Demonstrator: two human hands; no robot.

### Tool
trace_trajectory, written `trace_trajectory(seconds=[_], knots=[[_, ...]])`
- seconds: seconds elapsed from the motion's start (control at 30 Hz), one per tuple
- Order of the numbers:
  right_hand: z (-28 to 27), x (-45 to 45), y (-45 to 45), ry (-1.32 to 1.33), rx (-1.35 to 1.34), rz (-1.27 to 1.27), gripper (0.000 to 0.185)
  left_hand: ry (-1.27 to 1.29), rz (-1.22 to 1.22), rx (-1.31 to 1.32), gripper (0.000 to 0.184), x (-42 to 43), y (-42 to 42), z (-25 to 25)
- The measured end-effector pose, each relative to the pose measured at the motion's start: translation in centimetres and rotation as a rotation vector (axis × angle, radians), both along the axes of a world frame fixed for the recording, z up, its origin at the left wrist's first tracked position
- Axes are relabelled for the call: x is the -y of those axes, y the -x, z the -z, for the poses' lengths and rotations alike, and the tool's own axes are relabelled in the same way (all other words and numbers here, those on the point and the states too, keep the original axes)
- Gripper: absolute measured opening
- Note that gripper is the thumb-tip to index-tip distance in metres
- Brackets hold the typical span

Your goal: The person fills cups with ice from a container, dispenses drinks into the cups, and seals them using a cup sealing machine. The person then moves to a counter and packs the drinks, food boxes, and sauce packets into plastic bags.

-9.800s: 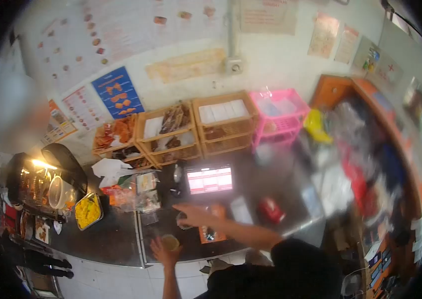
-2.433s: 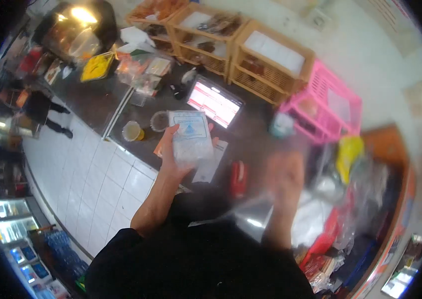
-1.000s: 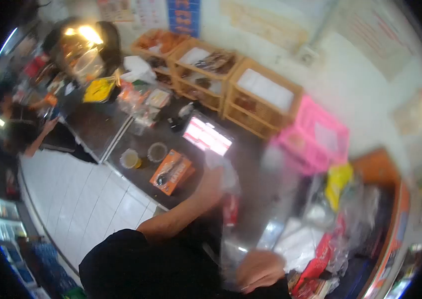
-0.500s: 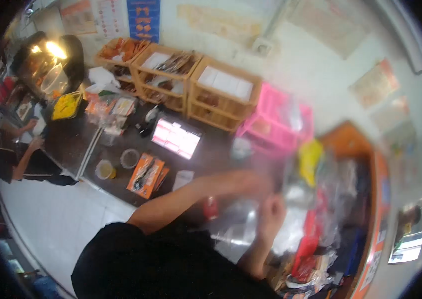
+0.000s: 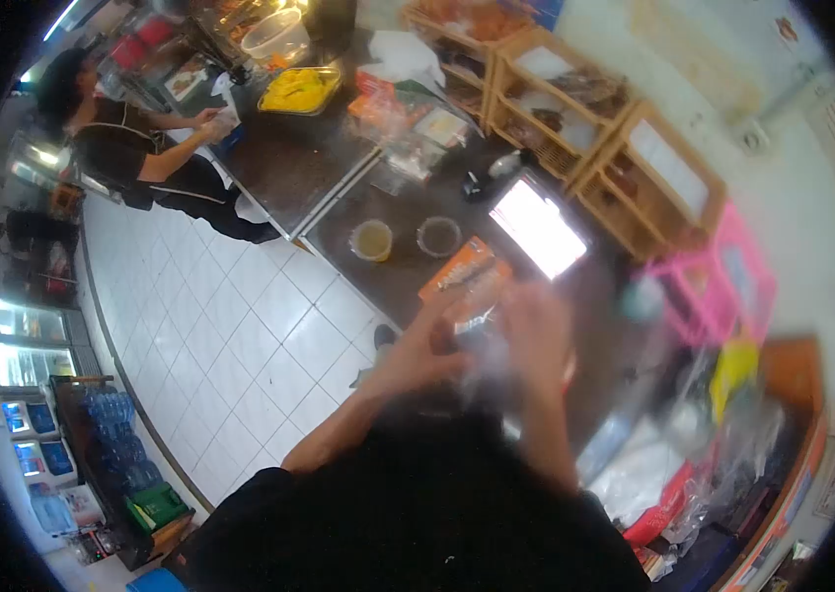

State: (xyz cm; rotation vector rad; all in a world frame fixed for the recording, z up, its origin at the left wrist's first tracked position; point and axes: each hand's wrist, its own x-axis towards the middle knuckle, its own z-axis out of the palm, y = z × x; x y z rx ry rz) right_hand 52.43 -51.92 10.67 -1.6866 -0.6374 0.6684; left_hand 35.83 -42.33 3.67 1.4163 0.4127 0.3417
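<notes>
A clear plastic bag (image 5: 482, 347), blurred, is between my two hands over the near edge of the dark counter. My left hand (image 5: 425, 347) curves round the bag's left side, thumb and fingers bent against it. On the other side my right hand (image 5: 538, 331) touches the bag, its fingers smeared by motion. Just beyond my fingertips lies an orange printed packet (image 5: 459, 268) with a dark picture on it. Two round clear tubs stand behind it, a tub with yellowish contents (image 5: 371, 241) and a darker-looking tub (image 5: 438, 237).
A lit tablet (image 5: 539, 227) rests on the counter near wooden racks (image 5: 625, 168). To the right are a pink basket (image 5: 719, 276) and heaped plastic bags (image 5: 635, 464). A tray of yellow food (image 5: 299, 91) sits farther left, where another person (image 5: 131, 148) stands.
My view has swung left, showing more floor and the other person. My hands have moved from the bags at the right to beside the orange packet, with a clear bag between them.
</notes>
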Motion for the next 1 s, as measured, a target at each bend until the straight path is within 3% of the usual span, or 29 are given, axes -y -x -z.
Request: trace_trajectory(seconds=[0.1, 0.17, 0.2, 0.27, 0.37, 0.43, 0.5, 0.53, 0.6, 0.63, 0.67, 0.7, 0.77, 0.87, 0.9, 1.0], knots=[[-0.3, -4.5, 1.6, -0.046, 0.055, -0.133, 0.012, -0.369, 0.141, 0.018, 0.054, -4.7, 3.3, 1.5], [-0.6, -7.5, 2.5, 0.025, 0.118, -0.154, 0.014, -0.136, 0.118, -0.337, 0.035, -6.2, 4.8, -1.0], [0.1, -8.8, 3.0, -0.029, 0.318, 0.057, 0.016, -0.132, 0.13, -0.33, 0.035, -7.1, 5.3, -2.0], [0.9, -9.7, 4.2, -0.007, 0.301, 0.223, 0.022, 0.21, -0.484, -0.118, 0.032, -9.5, 6.1, -3.3], [5.0, -8.5, 7.1, 0.27, 0.45, -0.508, 0.031, 0.359, -0.623, 0.008, 0.034, -13.3, 8.2, -0.7], [5.1, -10.8, 10.5, 0.441, 0.449, -0.69, 0.031, 0.244, -0.552, -0.031, 0.035, -14.3, 9.2, -0.5], [4.3, -13.4, 12.8, 0.461, -0.217, -0.45, 0.029, 0.142, -0.563, 0.067, 0.036, -14.9, 9.6, 0.0], [5.5, -14.0, 13.8, 0.458, -0.226, -0.439, 0.029, 0.075, -0.652, -0.009, 0.038, -15.1, 9.4, -0.7], [8.2, -14.7, 16.1, -0.068, -0.344, 0.016, 0.025, 0.152, -0.711, -0.027, 0.039, -16.3, 9.9, -1.5], [8.6, -14.5, 16.7, -0.08, -0.356, 0.03, 0.025, 0.237, -0.786, -0.033, 0.04, -16.9, 10.1, -1.8], [8.9, -13.8, 17.1, -0.138, -0.019, -0.083, 0.025, 0.331, -0.79, 0.139, 0.043, -17.3, 10.4, -0.7], [8.3, -13.7, 17.1, -0.187, 0.328, -0.195, 0.025, 0.323, -0.776, 0.134, 0.043, -17.7, 10.4, -0.8], [7.8, -14.8, 18.8, -0.093, 0.243, -0.29, 0.026, 0.346, -0.707, 0.2, 0.046, -17.6, 10.5, -0.9], [8.6, -17.3, 18.6, -0.033, -0.314, -0.116, 0.028, 0.201, -0.618, 0.151, 0.045, -17.1, 10.1, -0.7], [8.5, -17.6, 18.2, -0.025, -0.311, -0.091, 0.028, 0.156, -0.593, 0.14, 0.045, -16.8, 10.0, -0.3], [8.3, -17.9, 17.4, -0.167, -0.849, 0.057, 0.021, 0.275, -0.559, 0.341, 0.043, -16.1, 10.7, 1.2]])
